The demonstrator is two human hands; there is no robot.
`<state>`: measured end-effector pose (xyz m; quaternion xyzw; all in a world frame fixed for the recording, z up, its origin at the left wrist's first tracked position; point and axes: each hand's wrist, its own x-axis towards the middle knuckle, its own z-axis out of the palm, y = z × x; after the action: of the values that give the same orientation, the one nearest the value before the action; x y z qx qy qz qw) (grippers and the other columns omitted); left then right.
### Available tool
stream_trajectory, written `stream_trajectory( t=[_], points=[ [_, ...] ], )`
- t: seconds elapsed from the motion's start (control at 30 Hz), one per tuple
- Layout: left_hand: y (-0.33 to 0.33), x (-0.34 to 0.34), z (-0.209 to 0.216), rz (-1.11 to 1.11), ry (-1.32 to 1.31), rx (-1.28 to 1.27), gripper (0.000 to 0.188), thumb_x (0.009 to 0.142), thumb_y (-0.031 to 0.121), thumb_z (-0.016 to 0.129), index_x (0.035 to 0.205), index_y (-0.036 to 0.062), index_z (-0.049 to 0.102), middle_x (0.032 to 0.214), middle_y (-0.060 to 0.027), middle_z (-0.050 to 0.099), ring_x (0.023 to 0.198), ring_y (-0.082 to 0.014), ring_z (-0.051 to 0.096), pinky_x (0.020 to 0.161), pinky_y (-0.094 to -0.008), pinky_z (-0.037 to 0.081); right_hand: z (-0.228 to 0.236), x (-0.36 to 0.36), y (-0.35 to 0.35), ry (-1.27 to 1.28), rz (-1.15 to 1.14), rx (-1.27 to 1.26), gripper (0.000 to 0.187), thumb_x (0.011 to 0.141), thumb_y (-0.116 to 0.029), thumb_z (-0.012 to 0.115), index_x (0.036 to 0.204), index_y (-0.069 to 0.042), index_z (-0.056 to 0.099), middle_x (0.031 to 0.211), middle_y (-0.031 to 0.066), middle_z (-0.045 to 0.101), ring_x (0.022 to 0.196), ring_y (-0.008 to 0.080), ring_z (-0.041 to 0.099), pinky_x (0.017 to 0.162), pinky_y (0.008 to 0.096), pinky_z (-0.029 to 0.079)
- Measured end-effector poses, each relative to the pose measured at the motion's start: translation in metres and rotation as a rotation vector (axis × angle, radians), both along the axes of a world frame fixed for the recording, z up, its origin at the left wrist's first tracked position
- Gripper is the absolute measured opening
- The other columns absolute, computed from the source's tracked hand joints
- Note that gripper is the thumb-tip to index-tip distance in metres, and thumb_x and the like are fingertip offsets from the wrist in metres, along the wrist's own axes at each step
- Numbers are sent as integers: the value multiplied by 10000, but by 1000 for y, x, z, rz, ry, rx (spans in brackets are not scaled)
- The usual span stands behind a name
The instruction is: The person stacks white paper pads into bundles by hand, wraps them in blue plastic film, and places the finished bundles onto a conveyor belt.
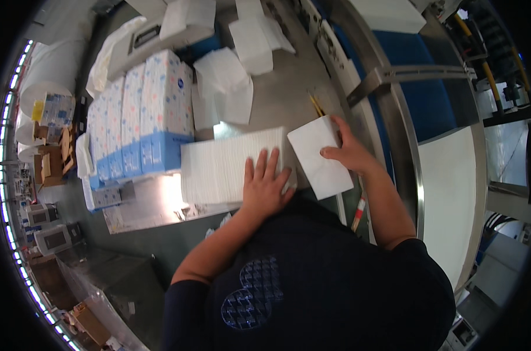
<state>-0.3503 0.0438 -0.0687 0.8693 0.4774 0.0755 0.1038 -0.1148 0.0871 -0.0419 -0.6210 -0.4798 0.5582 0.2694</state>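
A long row of white folded tissues point(212, 169) stands on edge, packed side by side, on the metal table in front of me. My left hand point(266, 190) rests on top of its right end with the fingers spread. Just to the right, my right hand point(356, 151) grips a flat white folded tissue stack point(317, 161) by its right edge, thumb on the upper face. The held stack tilts and sits slightly apart from the row. My fingers under it are hidden, and its thickness is hard to make out.
Printed blue-and-white tissue packs point(154, 111) stand in a line at the left. Loose white sheets point(224, 85) lie beyond the row. A conveyor with a metal rail point(394, 117) and blue belt point(426, 108) runs along the right. Yellow-handled tools point(317, 105) lie near its edge.
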Motion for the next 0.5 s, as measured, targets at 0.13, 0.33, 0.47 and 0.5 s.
stream_trajectory(
  t=[0.13,0.33,0.47,0.5],
  points=[
    [-4,-1,-2,40,-54,0,423,676,376,654,1051,186,602,1380,-151,300,1285,-362,242,1010,-569,165,-7,-26,-12,-617,63,-24,917,679,-264,663,1392,-99,110,1270,231,361,1129,397,414,907,402,400],
    [-2,-2,0,2,-51,5,561,678,420,642,1167,168,530,1370,-157,314,1281,-359,249,1007,-581,149,-14,-66,-9,-855,32,128,927,706,-392,649,1400,-133,92,1271,213,350,1088,397,443,871,424,425],
    [1,-4,3,-24,-46,-17,705,662,464,644,1250,126,453,1369,-152,316,1280,-353,251,1002,-591,146,-21,-73,-8,-846,36,172,929,712,-427,640,1401,-134,89,1266,216,357,1066,405,460,849,433,438],
    [1,-5,3,-33,-42,-26,726,656,475,645,1256,117,444,1369,-150,317,1280,-354,251,1001,-592,148,-25,-72,-6,-833,21,181,925,715,-426,638,1401,-134,89,1264,216,360,1064,404,464,845,432,441]
  ],
)
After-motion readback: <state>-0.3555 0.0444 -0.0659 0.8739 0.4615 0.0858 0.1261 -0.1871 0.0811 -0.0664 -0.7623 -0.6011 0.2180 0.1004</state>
